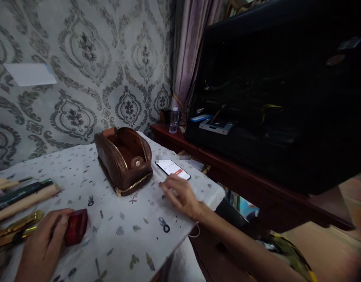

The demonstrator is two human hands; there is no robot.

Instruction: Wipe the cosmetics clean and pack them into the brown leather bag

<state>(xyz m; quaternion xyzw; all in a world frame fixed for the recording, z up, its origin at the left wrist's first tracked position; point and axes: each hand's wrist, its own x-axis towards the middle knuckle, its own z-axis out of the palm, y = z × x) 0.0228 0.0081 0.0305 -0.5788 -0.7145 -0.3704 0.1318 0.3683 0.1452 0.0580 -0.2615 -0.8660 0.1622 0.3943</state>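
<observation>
The left hand point(48, 237) is at the near left, its thumb and fingers closed against the left side of a small dark-red box point(77, 227) with a glossy surface. The box is at the near left of a table covered with a white cloth point(118, 250) printed with small leaves and other motifs. The right hand point(182, 196) is near the table's right edge, fingers loosely bent and grasping nothing visible. Its fingertips are at the near edge of a black-edged smartphone point(173, 169) with a lit white screen and a red button; I cannot tell whether they touch it.

Left of the phone, toward the far side of the table, stands a brown leather zip bag point(124, 172), its top gaping open between gold-coloured zips. On the far left lie a pale, rounded stick point(27, 201) and a dark green, elongated item point(21, 194), side by side. Nearer, just left of the left hand, are gold-coloured, slender items point(20, 225), partly hidden.

Beyond the table to the right, a clear plastic bottle with a white cap point(174, 120) stands on a dark red wooden stand point(165, 135), beside a large black casing point(256, 98).
</observation>
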